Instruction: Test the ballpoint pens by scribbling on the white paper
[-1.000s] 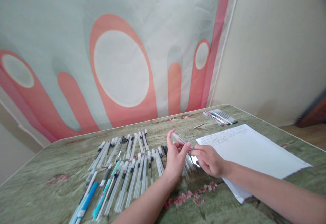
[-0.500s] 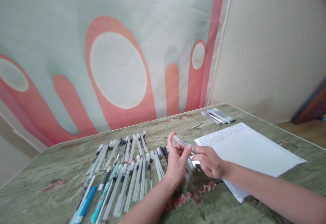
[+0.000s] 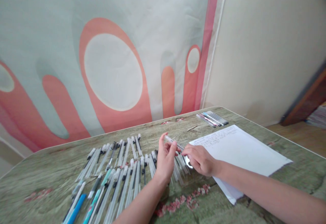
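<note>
My left hand is closed round a clear pen, thumb against it and index finger raised along its far end. My right hand has its fingers pinched at the pen's near end, just right of the left hand. Beneath both hands lie more clear pens, partly hidden, with a shiny round spot beside the right fingers. To the left, many clear pens with black or white caps lie in two slanting rows. A blue pen and a teal pen lie at the near left.
A sheet of paper with handwriting along its top lies under and beyond my right forearm. Several pens lie together near the table's far right edge. The wood-patterned table meets a patterned wall covering.
The view has shifted slightly, so the table and pens appear further left. Both hands keep their hold on the pen, with little change between them.
</note>
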The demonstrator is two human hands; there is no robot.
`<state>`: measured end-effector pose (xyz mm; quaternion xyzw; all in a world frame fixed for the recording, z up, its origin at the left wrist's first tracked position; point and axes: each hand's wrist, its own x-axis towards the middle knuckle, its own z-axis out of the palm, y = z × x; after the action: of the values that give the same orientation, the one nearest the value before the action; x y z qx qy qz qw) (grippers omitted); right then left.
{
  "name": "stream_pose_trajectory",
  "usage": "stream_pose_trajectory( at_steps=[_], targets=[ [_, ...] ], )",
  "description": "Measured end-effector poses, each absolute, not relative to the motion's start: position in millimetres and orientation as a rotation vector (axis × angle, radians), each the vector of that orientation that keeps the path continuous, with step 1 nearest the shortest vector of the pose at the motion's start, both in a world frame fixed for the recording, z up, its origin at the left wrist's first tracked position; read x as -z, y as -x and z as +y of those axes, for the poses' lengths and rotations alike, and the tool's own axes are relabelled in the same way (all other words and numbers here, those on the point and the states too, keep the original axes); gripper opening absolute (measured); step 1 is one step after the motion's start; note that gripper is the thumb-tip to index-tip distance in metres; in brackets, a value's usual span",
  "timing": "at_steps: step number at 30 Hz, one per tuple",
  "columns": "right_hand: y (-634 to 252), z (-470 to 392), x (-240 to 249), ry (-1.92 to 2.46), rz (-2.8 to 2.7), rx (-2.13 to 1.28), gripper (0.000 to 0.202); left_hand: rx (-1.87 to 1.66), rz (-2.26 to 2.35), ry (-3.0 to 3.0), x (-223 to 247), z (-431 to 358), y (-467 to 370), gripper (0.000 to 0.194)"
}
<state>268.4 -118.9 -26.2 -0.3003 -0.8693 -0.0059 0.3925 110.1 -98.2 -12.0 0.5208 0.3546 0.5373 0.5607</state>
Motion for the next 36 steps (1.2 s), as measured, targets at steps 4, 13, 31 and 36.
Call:
stream_pose_trajectory(
  at_steps=[4, 13, 31, 36],
  targets=[
    [-267, -118, 20, 0.9, -2.174, -0.068, 0.02, -1.342, 0.921, -1.12, 16, -85, -104, 0.047],
    [-284, -104, 4, 1.241, -2.132, -0.063, 0.018, -1.422, 0.992, -1.131, 18, -78, -100, 0.049],
    [-399, -40, 52, 2.114, -1.658, 0.442, 0.016, -1.011, 1.09, -2.266, 38, -97, -99, 0.038],
    [-405, -33, 64, 2.051, -1.665, 0.342, 0.016, -0.985, 1.113, -2.308, 38, -96, -99, 0.035]
  ],
)
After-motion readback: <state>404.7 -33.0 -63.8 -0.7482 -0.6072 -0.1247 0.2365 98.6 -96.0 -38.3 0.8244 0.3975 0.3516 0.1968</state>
